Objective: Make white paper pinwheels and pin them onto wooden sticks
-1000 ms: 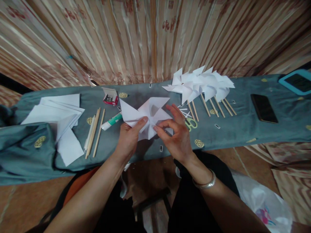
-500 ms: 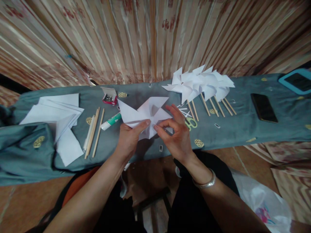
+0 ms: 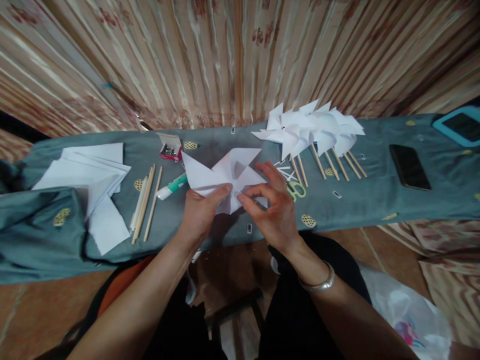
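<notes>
A white paper pinwheel [image 3: 202, 172] is held above the cloth in front of me, its blades folded in toward the centre. My left hand [image 3: 200, 210] grips it from the lower left, the thumb pressed near the centre and the fingers hidden beneath. With thumb and index finger, my right hand [image 3: 272, 205] pinches the paper just right of the centre; its other fingers are raised. Whether a pin is between those fingertips I cannot make out. A green and white glue stick [image 3: 172, 187] lies left of the pinwheel, below a small red box of pins [image 3: 170, 151].
Several pinwheels on sticks [image 3: 315, 127] lie overlapped at the back right, near green-handled scissors [image 3: 297, 191] and white paper strips [image 3: 287, 172]. Wooden sticks [image 3: 144, 205] and paper sheets [image 3: 90, 170] lie left. A phone [image 3: 409, 166] and blue-framed device [image 3: 461, 127] are on the right.
Both hands keep their grip on the pinwheel with almost no movement. The view has shifted very slightly, so the table things sit a little further right.
</notes>
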Demonstrator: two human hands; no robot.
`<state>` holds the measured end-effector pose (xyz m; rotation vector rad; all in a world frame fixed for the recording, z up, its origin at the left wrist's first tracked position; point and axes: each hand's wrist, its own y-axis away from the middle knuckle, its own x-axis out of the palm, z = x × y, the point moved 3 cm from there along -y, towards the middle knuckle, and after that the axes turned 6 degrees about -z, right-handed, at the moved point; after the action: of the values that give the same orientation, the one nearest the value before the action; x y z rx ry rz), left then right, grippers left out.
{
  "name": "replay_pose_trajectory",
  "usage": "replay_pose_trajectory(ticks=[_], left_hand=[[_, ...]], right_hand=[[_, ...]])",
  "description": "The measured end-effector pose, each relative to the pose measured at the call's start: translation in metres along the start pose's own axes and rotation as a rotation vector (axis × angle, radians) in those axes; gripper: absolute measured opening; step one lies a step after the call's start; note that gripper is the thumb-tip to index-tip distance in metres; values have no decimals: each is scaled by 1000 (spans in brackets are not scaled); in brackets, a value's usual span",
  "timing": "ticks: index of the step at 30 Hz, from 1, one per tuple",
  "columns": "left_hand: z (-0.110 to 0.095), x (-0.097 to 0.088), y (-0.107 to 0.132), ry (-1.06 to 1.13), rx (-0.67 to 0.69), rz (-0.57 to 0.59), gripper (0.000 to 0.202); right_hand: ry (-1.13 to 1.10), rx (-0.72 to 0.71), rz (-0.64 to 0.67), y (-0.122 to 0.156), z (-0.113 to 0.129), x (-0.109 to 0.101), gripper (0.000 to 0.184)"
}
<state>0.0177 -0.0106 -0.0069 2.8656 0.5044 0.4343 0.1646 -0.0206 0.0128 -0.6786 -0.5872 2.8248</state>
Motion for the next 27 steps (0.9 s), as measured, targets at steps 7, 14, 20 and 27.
replay_pose_trajectory(ticks=[7,14,20,27], left_hand=[[-3,-5,-2,51,-26,-18,24],[-5,-10,-4,119,-45,-38,27],[-6,-18,-6,124,-5,-65,30],[-38,-46,-19,171,141,-215,35]], right_hand=[[18,-55,-10,2,-3,-4,8],[72,-142,-58,1,-5,-7,9],[94,-160,-61,-4,-7,-14,11],[28,-45,-100,-11,-26,-12,12]])
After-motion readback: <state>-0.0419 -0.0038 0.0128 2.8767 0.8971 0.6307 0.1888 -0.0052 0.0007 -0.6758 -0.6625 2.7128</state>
